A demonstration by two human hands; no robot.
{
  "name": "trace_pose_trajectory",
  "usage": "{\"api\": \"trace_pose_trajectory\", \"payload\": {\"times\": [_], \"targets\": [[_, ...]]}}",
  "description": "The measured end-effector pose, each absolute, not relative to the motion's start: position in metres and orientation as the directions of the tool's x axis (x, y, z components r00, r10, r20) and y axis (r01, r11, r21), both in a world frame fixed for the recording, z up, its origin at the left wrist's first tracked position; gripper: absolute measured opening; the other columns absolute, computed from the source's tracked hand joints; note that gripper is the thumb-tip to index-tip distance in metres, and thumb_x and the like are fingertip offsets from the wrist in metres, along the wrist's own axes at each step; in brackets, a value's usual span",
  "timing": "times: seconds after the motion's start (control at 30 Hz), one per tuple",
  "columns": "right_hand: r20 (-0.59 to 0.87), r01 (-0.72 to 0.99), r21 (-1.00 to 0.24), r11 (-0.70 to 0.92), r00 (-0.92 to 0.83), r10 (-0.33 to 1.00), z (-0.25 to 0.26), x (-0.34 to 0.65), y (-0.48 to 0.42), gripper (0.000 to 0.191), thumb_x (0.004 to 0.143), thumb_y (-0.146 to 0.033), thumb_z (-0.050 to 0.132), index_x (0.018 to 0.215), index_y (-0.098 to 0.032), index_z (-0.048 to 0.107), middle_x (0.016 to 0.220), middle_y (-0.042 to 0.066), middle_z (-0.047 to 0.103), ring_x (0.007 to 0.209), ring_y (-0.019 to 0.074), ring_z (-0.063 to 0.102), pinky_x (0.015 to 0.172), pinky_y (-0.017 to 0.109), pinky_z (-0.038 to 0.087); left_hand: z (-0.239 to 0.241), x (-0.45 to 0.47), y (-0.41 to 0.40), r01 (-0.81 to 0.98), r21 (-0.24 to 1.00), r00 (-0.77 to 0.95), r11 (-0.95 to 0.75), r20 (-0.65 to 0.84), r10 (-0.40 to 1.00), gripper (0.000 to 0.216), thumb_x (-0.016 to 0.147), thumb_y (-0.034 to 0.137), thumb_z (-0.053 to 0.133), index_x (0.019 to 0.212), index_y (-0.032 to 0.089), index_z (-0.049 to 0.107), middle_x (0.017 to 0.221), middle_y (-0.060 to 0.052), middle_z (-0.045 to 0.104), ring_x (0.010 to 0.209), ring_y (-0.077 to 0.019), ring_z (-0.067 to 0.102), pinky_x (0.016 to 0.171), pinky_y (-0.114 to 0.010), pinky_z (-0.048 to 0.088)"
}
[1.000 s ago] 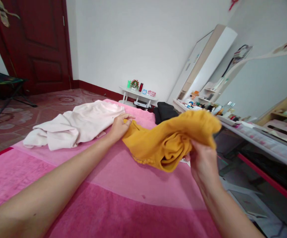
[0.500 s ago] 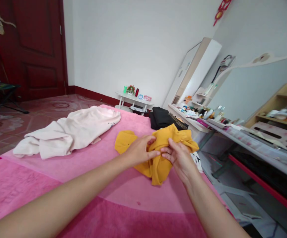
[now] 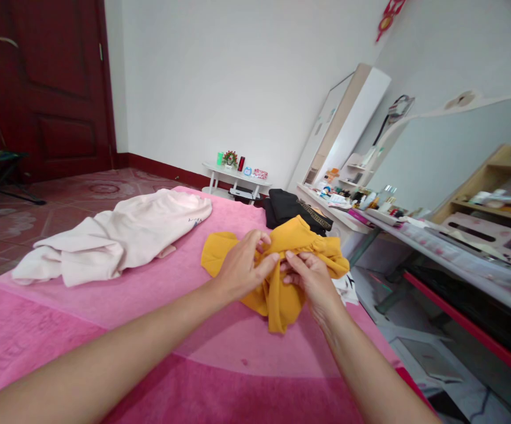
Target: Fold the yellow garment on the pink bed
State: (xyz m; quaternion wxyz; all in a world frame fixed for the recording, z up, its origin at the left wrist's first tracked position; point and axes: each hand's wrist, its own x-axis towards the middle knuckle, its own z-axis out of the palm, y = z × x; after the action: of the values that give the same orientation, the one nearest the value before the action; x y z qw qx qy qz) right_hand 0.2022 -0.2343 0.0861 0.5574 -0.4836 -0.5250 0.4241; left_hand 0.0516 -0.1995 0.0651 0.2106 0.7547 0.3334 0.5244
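Note:
A crumpled yellow garment [image 3: 282, 300] lies bunched on the pink bed cover [image 3: 185, 330]; its exact kind does not show. My left hand [image 3: 244, 262] grips the cloth near its middle, thumb and fingers closing on a fold. Close beside it, my right hand [image 3: 308, 277] pinches the same garment between thumb and fingertips. Some fingertips are tucked into the folds and partly hidden. Under the garment's right side a bit of white cloth with black marks [image 3: 347, 288] peeks out. Folded black clothing [image 3: 284, 209] rests just behind.
A pale pink sweatshirt [image 3: 118, 235] is spread on the bed's left. Beyond the bed stands a small white table [image 3: 238, 175] with a plant and cups. A cluttered dressing table [image 3: 450, 241] with a mirror runs along the right. A dark red door [image 3: 56, 88] is at far left.
Both hands have closed in on the yellow cloth, thumbs now nearer each other and pinching a fold. The view has shifted slightly; the other clothes have not been moved.

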Motion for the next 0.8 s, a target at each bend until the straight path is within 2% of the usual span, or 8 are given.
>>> {"api": "trace_pose_trajectory", "payload": {"times": [0.13,0.23,0.37,0.47,0.53,0.6,0.7,0.8], "targets": [[0.197,0.131,-0.972,0.195,0.002,0.98,0.08,0.2,-0.231,0.045,0.074,-0.049,0.067,0.111,-0.024,0.061,0.126,0.008,0.056,0.109,0.0226,0.056,0.073,0.027,0.052,0.051,0.057,-0.198,0.414,0.591,0.39,-0.693,0.573,0.721,0.063,0.065,0.038,0.073,0.121,0.022,0.049,0.116,-0.007,0.059,0.1,-0.0241,0.057,0.082,-0.034,0.046],[0.174,0.216,-0.962,0.169,0.001,0.985,0.07,0.205,-0.228,0.06,0.076,-0.053,0.061,0.129,-0.028,0.047,0.145,0.008,0.036,0.126,0.0254,0.044,0.085,0.035,0.05,0.031,0.055,-0.18,0.488,0.603,0.444,-0.631,0.451,0.774,0.035,0.073,0.029,0.065,0.107,0.021,0.061,0.095,-0.003,0.065,0.083,-0.0194,0.061,0.073,-0.03,0.046],[0.315,0.576,-0.776,0.258,-0.001,0.949,0.052,0.217,-0.226,0.056,0.074,-0.051,0.062,0.119,-0.019,0.054,0.127,0.013,0.053,0.115,0.0269,0.052,0.094,0.042,0.043,0.02,0.051,-0.165,0.494,0.587,0.487,-0.641,0.424,0.764,0.02,0.084,0.026,0.05,0.092,0.022,0.068,0.087,-0.001,0.067,0.079,-0.0161,0.061,0.071,-0.026,0.044],[0.417,0.807,-0.524,0.271,-0.035,0.908,0.04,0.222,-0.228,0.027,0.07,-0.037,0.067,0.088,-0.018,0.064,0.102,0.01,0.061,0.098,0.0261,0.057,0.088,0.041,0.044,0.021,0.053,-0.17,0.572,0.519,0.513,-0.635,0.377,0.771,0.02,0.081,0.032,0.056,0.094,0.022,0.068,0.09,-0.003,0.066,0.08,-0.0173,0.061,0.071,-0.027,0.045],[0.422,0.814,-0.517,0.263,-0.025,0.906,0.035,0.225,-0.23,0.011,0.07,-0.03,0.064,0.07,-0.019,0.061,0.087,0.007,0.063,0.085,0.023,0.058,0.079,0.037,0.045,0.02,0.055,-0.177,0.624,0.446,0.519,-0.642,0.378,0.767,0.027,0.077,0.04,0.062,0.098,0.023,0.067,0.097,-0.004,0.064,0.087,-0.0201,0.06,0.072,-0.029,0.046],[0.391,0.683,-0.686,0.251,0.054,0.919,0.035,0.23,-0.231,0.015,0.071,-0.03,0.062,0.062,-0.019,0.057,0.074,0.003,0.062,0.072,0.0194,0.057,0.07,0.032,0.045,0.019,0.056,-0.182,0.653,0.393,0.518,-0.648,0.393,0.76,0.032,0.075,0.044,0.063,0.1,0.024,0.066,0.104,-0.005,0.061,0.094,-0.0226,0.059,0.075,-0.031,0.046],[0.257,0.183,-0.959,0.217,0.237,0.937,0.047,0.239,-0.234,0.02,0.07,-0.036,0.067,0.064,-0.019,0.057,0.062,-0.001,0.06,0.058,0.0148,0.055,0.058,0.027,0.045,0.018,0.056,-0.183,0.655,0.401,0.517,-0.641,0.382,0.766,0.028,0.075,0.042,0.064,0.097,0.025,0.066,0.103,-0.004,0.06,0.095,-0.0222,0.058,0.075,-0.03,0.046],[0.18,-0.265,-0.926,0.269,0.317,0.931,0.072,0.243,-0.244,0.019,0.066,-0.032,0.072,0.077,-0.02,0.062,0.075,-0.001,0.066,0.067,0.0155,0.061,0.065,0.027,0.051,0.023,0.056,-0.183,0.605,0.509,0.458,-0.613,0.407,0.79,0.021,0.078,0.036,0.06,0.095,0.024,0.064,0.099,-0.002,0.062,0.091,-0.0197,0.059,0.076,-0.029,0.046]]}}
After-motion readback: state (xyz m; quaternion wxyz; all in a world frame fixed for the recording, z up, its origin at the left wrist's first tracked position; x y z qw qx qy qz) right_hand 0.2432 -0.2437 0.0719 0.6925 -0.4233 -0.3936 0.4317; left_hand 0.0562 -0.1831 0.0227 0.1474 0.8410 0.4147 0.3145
